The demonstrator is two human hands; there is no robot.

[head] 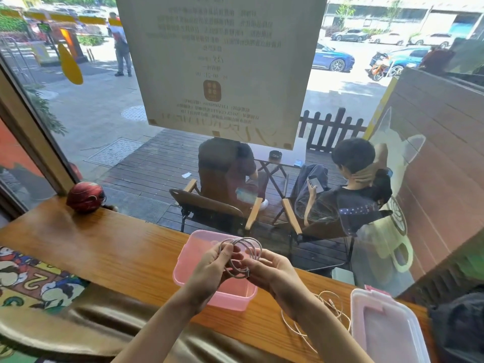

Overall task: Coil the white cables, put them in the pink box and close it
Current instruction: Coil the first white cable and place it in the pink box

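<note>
From the head camera, we hold a coiled white cable (pixel 242 254) above the open pink box (pixel 214 289), which sits near the counter's (pixel 117 247) far edge. Our left hand (pixel 212 265) pinches the loops; our right hand (pixel 272 271) grips them by the plug end. A loose white cable (pixel 324 310) lies toward the counter's right end, beside the lid (pixel 385 326).
</note>
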